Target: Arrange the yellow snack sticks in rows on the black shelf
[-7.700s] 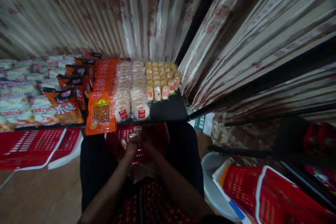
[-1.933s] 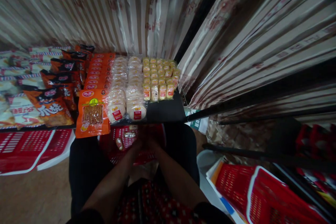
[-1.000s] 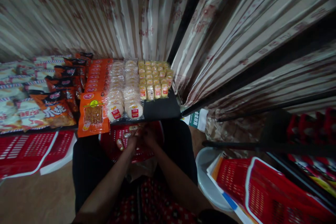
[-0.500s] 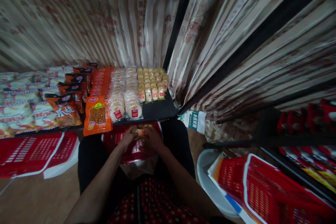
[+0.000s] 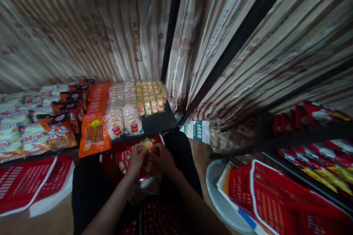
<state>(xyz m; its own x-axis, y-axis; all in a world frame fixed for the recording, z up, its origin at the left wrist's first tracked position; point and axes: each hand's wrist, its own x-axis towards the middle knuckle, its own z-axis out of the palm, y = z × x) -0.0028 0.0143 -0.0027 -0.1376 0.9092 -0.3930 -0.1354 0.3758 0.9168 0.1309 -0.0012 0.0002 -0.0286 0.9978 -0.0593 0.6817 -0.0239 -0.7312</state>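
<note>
Pinching from both sides, the left hand (image 5: 137,156) and the right hand (image 5: 164,158) have a small yellow-wrapped packet (image 5: 149,144) between them, above the red basket (image 5: 107,161) that sits between the person's knees. Left fingers are curled in close on the packet's left end, right fingers bent against its right, so both are nearly together with just the packet in the gap. Its long axis looks to run left to right, the right end dipping slightly nearer, its orange label up, though blur and fingertips hide the exact ends. Down in the basket, left of the hands, lies a loose packet (image 5: 122,167), long axis roughly near to far; more packets under the hands are too dim to count. Just beyond, the black shelf (image 5: 160,122) cuts across, its near edge close to the knuckles and hiding the basket's far side. Up there at the right, yellow packets (image 5: 150,103) stand in tight rows, long axes upright; clear-wrapped round crackers (image 5: 134,120) come next to the left, then orange bags (image 5: 95,136), the nearest one jutting over the shelf edge. Black posts (image 5: 172,25) and a striped curtain (image 5: 104,18) close off the far side.
</note>
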